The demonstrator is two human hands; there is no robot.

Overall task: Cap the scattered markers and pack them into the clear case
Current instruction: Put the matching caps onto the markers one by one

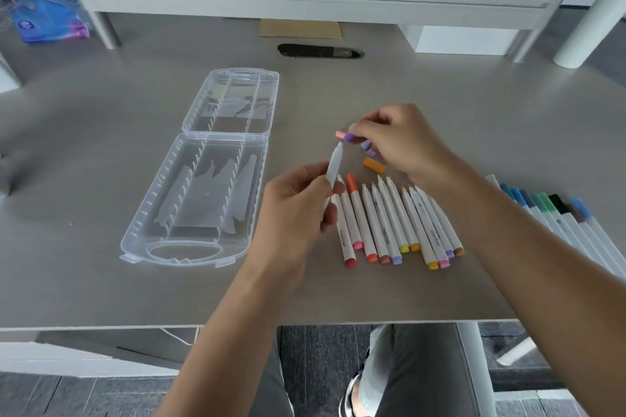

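An uncapped white marker is held upright above the bench, its barrel wrapped by the curled fingers of the left hand, tip uppermost. Just above that tip, a purple cap is pinched in the fingertips of the right hand; a pink piece beside it and further caps seem to be kept in the same grip. The marker is judged light, stiff and smooth, so it is best held mid-barrel while the cap is pressed straight down. A row of markers lies just beneath, mostly uncapped. The clear case lies open to the left, with no markers in it yet. More capped markers lie at the right edge.
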